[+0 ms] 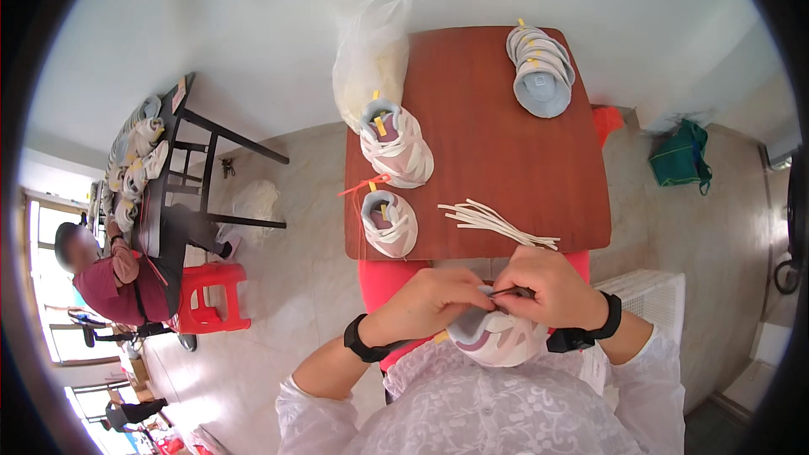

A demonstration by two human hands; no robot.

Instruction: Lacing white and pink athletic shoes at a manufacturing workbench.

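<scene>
Close to my body, just off the table's front edge, is a white and pink shoe upper (503, 344) with a pale lining. My left hand (436, 299) is closed, its fingertips pinching the upper at its opening. Opposite, my right hand (543, 289) is closed around a thin dark tool (511, 291) that points at the same spot; its tip is hidden among my fingers. Two similar shoe uppers stand on the table's left side, a nearer one (390, 226) and a farther one (403, 152). A bundle of white laces (489, 223) lies near the front edge.
The brown table (480, 118) carries a nested row of shoe uppers (541, 76) at its far right. An orange-red cord (362, 185) lies by the left uppers. A clear plastic bag (371, 59) stands behind. Leftward, a person (118, 286) sits at another table. A green bag (681, 157) lies right.
</scene>
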